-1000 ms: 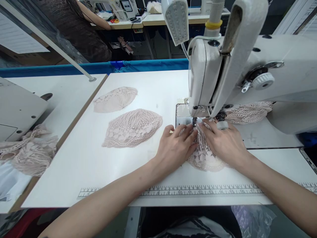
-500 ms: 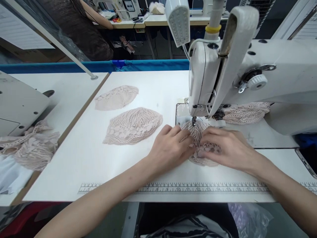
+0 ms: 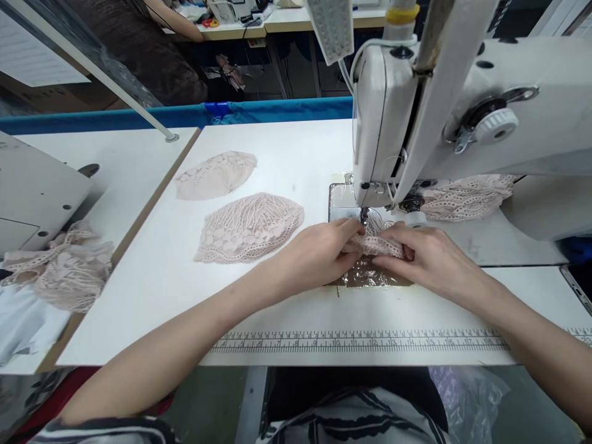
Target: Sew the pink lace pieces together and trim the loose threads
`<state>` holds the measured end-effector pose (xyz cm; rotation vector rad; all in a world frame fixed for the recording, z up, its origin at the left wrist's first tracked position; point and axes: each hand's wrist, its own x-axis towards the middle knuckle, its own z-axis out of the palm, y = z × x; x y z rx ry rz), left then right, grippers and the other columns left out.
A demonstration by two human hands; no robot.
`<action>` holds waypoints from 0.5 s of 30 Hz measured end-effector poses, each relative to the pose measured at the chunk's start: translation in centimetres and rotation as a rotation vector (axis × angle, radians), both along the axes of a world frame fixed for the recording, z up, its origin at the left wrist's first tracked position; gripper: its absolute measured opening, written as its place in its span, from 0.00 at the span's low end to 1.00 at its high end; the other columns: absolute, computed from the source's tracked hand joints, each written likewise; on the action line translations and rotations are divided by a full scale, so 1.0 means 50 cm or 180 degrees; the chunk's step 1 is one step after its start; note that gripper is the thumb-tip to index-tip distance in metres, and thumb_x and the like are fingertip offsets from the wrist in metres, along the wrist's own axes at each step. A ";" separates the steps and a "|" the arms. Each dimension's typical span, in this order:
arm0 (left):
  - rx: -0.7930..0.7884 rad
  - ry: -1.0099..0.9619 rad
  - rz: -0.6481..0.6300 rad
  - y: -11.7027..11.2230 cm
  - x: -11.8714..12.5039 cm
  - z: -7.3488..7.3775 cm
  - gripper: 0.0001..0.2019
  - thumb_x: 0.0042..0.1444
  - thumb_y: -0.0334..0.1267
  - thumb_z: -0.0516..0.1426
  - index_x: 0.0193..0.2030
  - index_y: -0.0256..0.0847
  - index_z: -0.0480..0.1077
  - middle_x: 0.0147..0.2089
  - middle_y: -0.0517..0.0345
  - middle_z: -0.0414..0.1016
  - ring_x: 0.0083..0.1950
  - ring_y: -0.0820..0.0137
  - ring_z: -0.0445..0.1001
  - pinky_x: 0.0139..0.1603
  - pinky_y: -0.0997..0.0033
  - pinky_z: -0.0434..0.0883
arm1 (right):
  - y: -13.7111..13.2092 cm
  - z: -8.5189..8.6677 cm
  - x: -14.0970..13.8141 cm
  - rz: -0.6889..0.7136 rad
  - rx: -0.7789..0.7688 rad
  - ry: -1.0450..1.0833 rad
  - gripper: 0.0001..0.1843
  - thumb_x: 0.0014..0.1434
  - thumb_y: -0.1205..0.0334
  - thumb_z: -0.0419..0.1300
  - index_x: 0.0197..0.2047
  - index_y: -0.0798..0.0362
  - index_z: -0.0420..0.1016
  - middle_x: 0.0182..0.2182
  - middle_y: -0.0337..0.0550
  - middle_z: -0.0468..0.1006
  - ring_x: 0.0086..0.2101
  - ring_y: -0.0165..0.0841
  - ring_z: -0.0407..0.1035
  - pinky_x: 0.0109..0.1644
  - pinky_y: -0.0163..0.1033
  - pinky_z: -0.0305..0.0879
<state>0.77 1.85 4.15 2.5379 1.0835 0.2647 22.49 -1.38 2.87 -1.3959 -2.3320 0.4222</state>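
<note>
On the white table, under the sewing machine, I see the right hand partly curled and the left hand nearly closed, pinching opposite ends of a bunched lace piece by the presser foot. I'd ease out folds, fingertips clear. Printed ruler digits include 10; I read no brand.

We are in what looks like a sewing workshop: a white sewing machine stands over our counter, a ruler is printed along the front edge, flat lace pieces lie leftward, and another person is near a far counter.
</note>
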 end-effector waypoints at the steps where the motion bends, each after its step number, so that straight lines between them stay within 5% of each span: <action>1: -0.0019 0.0030 -0.0051 0.011 0.004 -0.002 0.11 0.60 0.31 0.53 0.49 0.37 0.69 0.39 0.54 0.75 0.31 0.71 0.73 0.28 0.73 0.66 | 0.001 -0.007 -0.001 -0.0037 0.0318 -0.0026 0.11 0.62 0.60 0.57 0.44 0.53 0.78 0.27 0.41 0.78 0.25 0.31 0.70 0.27 0.35 0.62; 6: -0.0436 -0.0207 -0.0234 0.052 0.012 -0.007 0.09 0.57 0.28 0.54 0.29 0.36 0.74 0.30 0.57 0.71 0.27 0.75 0.68 0.27 0.74 0.65 | 0.009 -0.028 -0.001 -0.0297 0.1285 0.0165 0.14 0.63 0.66 0.54 0.39 0.54 0.82 0.33 0.45 0.80 0.27 0.30 0.70 0.27 0.34 0.62; 11: -0.1050 -0.0722 -0.0359 0.052 -0.004 0.002 0.12 0.62 0.38 0.54 0.31 0.38 0.76 0.33 0.57 0.70 0.28 0.76 0.68 0.27 0.75 0.65 | 0.008 -0.020 -0.002 -0.0298 0.0841 0.0262 0.13 0.61 0.68 0.56 0.41 0.52 0.82 0.23 0.38 0.79 0.20 0.28 0.68 0.23 0.34 0.60; 15: -0.0521 -0.0653 -0.0512 0.023 -0.013 -0.023 0.14 0.64 0.37 0.52 0.34 0.37 0.77 0.33 0.55 0.70 0.29 0.75 0.68 0.29 0.73 0.65 | -0.001 -0.014 -0.002 0.0033 0.0601 0.0129 0.12 0.58 0.67 0.57 0.43 0.51 0.81 0.35 0.40 0.83 0.28 0.31 0.73 0.30 0.36 0.64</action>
